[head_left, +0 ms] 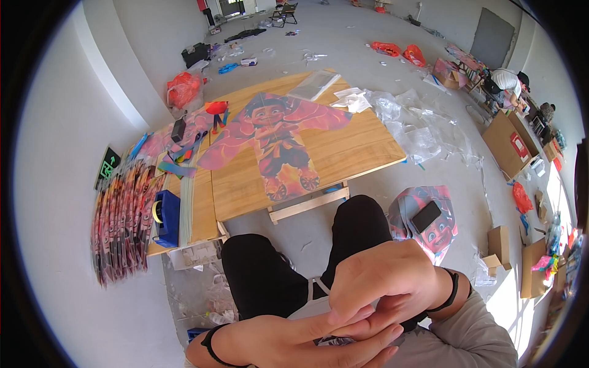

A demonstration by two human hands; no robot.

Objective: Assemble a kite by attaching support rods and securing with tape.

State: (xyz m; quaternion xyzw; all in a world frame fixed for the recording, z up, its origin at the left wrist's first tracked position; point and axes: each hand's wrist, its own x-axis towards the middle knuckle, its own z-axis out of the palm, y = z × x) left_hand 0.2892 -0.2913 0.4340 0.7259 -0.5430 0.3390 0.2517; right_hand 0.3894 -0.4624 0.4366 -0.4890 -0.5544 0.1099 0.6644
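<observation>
My left hand (pixel 307 343) comes in from the lower left, its fingers stretched out to the right. Above it, my right hand (pixel 386 276) is bent over with curled fingers that touch the left hand's fingers. Whatever the right fingers may hold is hidden. Both hands are over my lap, apart from the wooden table (pixel 362 147). On that table lies a flat kite (pixel 276 135) printed with a cartoon child in red and pink, its sleeves spread wide.
Folded printed kites (pixel 123 227) hang over the table's left edge, near a blue tape dispenser (pixel 166 218). A phone (pixel 426 216) rests on printed fabric (pixel 402 202) right of my knees. Plastic wrap (pixel 417 129) litters the floor. Another person (pixel 508 80) bends among cardboard boxes (pixel 509 144).
</observation>
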